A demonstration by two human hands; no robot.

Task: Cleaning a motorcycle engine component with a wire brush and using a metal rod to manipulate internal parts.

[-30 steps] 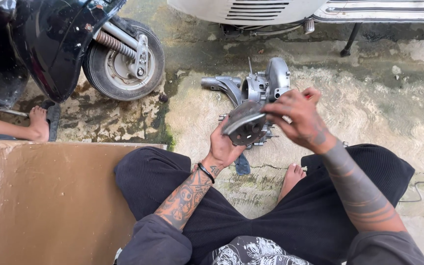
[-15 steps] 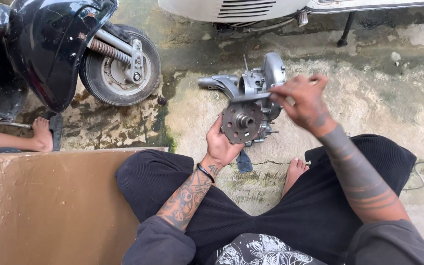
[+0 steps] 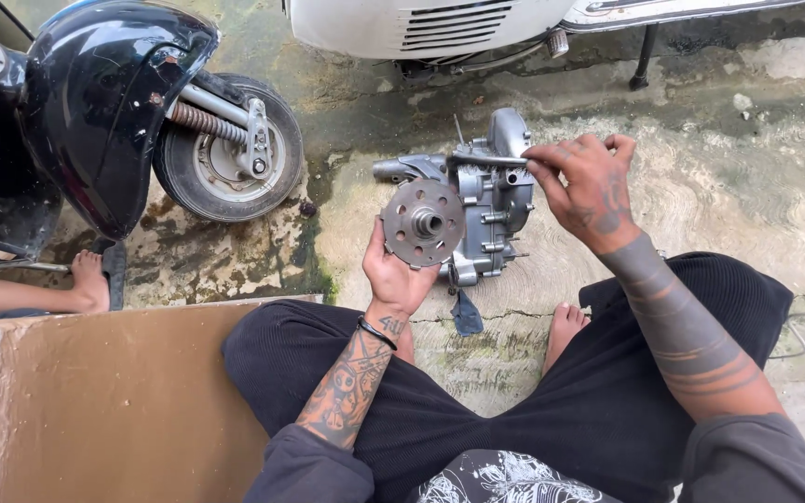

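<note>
We are gripping a round metal hub plate (image 3: 423,223) from below with our left hand (image 3: 398,279), fingers curled behind it and mostly hidden. Our right hand (image 3: 589,186) is pinching the end of a thin metal tool (image 3: 488,161) that is reaching left over the grey engine casing (image 3: 491,200) sitting on the stained concrete floor (image 3: 701,186) just beyond our crossed legs. At far left, a black scooter (image 3: 95,112) is being cut off by the frame, and someone else's bare foot (image 3: 90,282) is showing beside cardboard (image 3: 123,401).
</note>
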